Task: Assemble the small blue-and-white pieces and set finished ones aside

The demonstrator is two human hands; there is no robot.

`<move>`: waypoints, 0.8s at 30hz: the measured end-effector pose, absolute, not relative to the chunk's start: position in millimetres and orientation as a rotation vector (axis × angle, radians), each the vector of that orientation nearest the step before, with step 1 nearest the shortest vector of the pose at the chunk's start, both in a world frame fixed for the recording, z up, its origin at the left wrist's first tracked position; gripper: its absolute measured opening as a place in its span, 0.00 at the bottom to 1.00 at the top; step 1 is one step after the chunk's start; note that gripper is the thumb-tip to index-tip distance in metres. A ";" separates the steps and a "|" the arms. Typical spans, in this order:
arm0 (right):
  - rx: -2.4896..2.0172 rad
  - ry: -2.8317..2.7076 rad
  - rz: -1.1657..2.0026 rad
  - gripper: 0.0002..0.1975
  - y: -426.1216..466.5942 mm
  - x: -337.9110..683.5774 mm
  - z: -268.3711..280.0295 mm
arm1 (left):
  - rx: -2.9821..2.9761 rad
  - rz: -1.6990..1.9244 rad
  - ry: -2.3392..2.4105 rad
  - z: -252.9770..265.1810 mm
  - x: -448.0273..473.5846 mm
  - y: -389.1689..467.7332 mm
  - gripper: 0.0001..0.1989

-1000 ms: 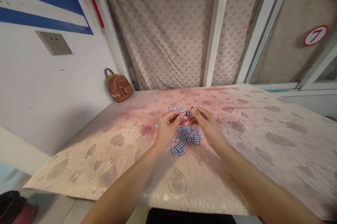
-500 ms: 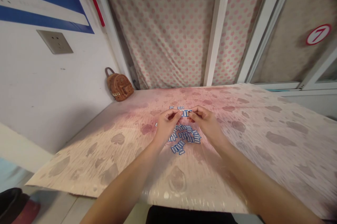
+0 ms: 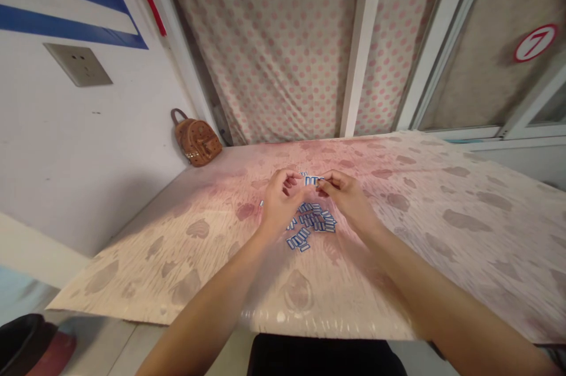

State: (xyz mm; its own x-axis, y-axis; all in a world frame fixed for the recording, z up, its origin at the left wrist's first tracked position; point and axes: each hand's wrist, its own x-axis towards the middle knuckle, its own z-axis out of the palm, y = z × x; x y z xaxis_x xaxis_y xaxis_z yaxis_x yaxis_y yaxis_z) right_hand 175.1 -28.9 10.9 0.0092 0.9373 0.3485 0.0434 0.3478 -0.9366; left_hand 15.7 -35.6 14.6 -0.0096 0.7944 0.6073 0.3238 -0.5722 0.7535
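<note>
Above the table, my right hand pinches a small white strip with blue-outlined rectangles by its right end. My left hand is beside the strip's left end, with its fingers loosely curved and apart from the thumb. That thumb reaches toward the lower edge of the strip; whether it touches cannot be made out. Below the hands lies a loose pile of similar blue-and-white pieces, partly hidden by my left hand. Another such piece shows just behind the held strip.
A patterned, plastic-looking cloth covers the table. At its far left corner a small brown backpack leans by the wall. A dotted curtain hangs behind the table, and a wall socket is on the left.
My left fingers have come off the strip and spread from the thumb. The strip stays in my right hand, more of its face now showing. The view has shifted slightly.
</note>
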 end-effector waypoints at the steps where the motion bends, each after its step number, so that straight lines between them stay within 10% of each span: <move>1: -0.973 -1.388 0.924 0.07 -29.6 174.3 10.9 | 1.994 1.616 1.161 17.0 17.0 -38.9 0.16; 24: -0.930 -1.359 0.892 0.07 -35.4 170.8 15.4 | 2.354 1.704 1.253 21.5 1.6 -30.7 0.15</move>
State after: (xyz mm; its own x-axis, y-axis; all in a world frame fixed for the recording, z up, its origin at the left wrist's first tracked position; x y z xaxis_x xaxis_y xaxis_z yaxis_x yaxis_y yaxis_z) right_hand 170.8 -35.4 15.4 0.0229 0.9222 0.3860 0.0131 0.3858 -0.9225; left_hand 1.6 -30.7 21.5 0.1067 0.5765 0.8101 0.6015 -0.6862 0.4091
